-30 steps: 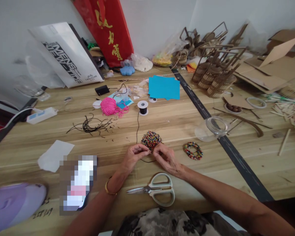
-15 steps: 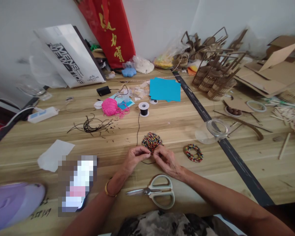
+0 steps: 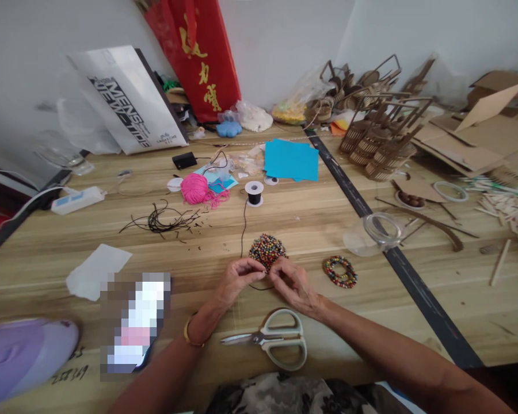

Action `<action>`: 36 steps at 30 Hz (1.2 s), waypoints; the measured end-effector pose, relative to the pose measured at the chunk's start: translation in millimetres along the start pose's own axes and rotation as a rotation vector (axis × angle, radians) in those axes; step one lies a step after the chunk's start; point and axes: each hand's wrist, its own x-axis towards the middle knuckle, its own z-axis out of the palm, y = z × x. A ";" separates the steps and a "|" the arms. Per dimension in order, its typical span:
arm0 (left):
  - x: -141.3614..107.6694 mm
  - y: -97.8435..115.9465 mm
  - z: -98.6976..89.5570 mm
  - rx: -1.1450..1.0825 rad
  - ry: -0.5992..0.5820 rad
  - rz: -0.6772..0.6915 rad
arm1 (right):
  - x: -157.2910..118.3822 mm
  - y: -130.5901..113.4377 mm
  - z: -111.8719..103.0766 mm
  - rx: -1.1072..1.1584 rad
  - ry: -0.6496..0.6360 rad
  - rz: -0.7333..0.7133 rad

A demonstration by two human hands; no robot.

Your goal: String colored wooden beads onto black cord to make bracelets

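A pile of multicoloured beads point(image 3: 267, 248) lies on the wooden table. At its near edge my left hand point(image 3: 237, 280) pinches with thumb and index finger, and my right hand point(image 3: 292, 282) pinches close beside it. What sits between the fingertips is too small to make out. A black cord point(image 3: 243, 230) runs from the spool point(image 3: 254, 194) down behind my left fingers and shows again below both hands. Scissors point(image 3: 271, 339) lie partly spread near me. Beaded loops point(image 3: 341, 271) rest to the right of my right hand.
Pink yarn point(image 3: 194, 188), cut black cords point(image 3: 159, 219) and blue sheets point(image 3: 291, 160) lie farther back. A phone point(image 3: 138, 325) is at the left. Clear plastic lids point(image 3: 382, 230), small woven baskets point(image 3: 375, 146) and sticks point(image 3: 501, 204) are on the right, where another person's hand shows at the edge.
The whole view has shifted slightly. Both hands keep nearly the same pinching pose beside the bead pile.
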 end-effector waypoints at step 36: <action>-0.5 2.5 0.7 -0.029 -0.011 -0.008 | -1.5 3.6 1.9 0.016 0.003 -0.016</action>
